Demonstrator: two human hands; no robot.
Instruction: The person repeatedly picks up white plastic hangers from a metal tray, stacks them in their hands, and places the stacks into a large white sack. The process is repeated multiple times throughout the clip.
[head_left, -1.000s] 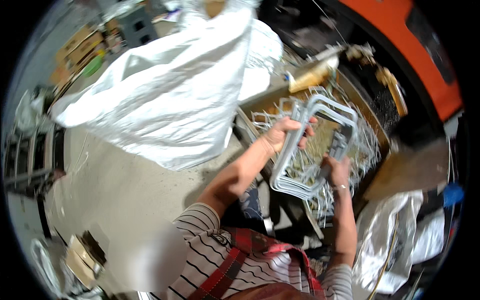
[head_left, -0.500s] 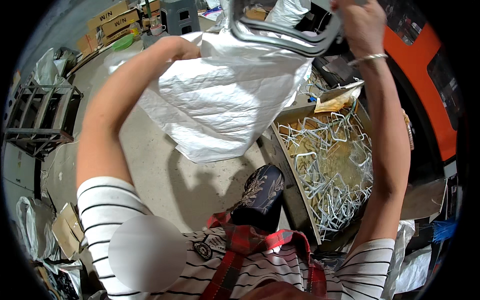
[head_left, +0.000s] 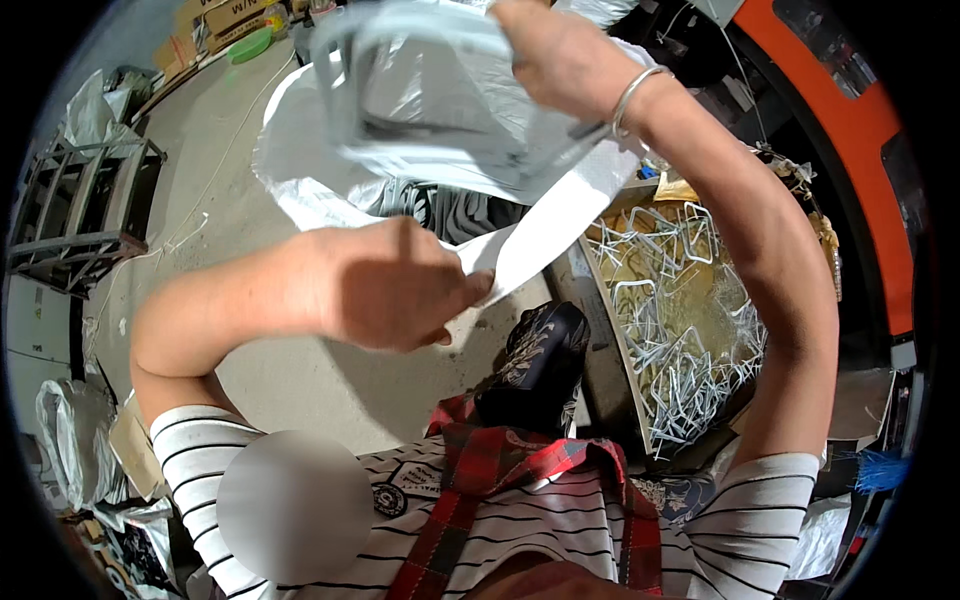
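Near the middle, my left hand (head_left: 395, 285) is closed on the near edge of a white woven sack (head_left: 555, 225), whose mouth gapes toward me. Several dark grey curved pieces (head_left: 465, 212) show inside it. Above the opening, my right hand (head_left: 570, 60) grips a bundle of light grey rectangular frames (head_left: 345, 95) with rounded corners. Motion blurs the frames, so their number is unclear. The fingertips of my right hand are partly out of sight at the top.
A shallow metal bin (head_left: 610, 345) to the right contains many bent whitish pieces (head_left: 690, 400). Beyond it stands an orange and black machine (head_left: 830, 130). A dark metal rack (head_left: 85, 215) is on the left, with cardboard boxes (head_left: 235, 15) and a green basin (head_left: 250, 45) farther back.
My left hand has come nearer and pulled the sack's mouth open toward me, exposing the grey pieces inside. My right hand has swung left, bringing the frames over the opening.
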